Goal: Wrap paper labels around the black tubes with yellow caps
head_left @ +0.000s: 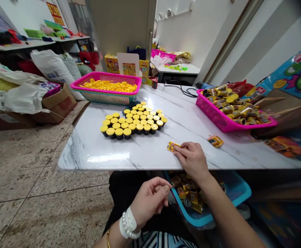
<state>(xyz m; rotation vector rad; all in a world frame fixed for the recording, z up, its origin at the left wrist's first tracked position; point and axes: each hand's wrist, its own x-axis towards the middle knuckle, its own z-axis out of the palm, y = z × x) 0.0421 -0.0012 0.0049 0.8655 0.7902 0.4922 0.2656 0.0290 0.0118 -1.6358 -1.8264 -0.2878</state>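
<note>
Right hand [193, 161] and left hand [150, 200] held apart. Yellow card [171, 147] touched, partly beneath right hand; whether pinched cannot be told. Left hand curled, grip unclear. Yellow-lidded tubs [136, 122] grouped beyond left hand.

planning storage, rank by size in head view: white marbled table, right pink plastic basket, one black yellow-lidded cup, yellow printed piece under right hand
Table
Pink basket
Cup, printed piece: unsure; right hand partly covers the piece
</note>
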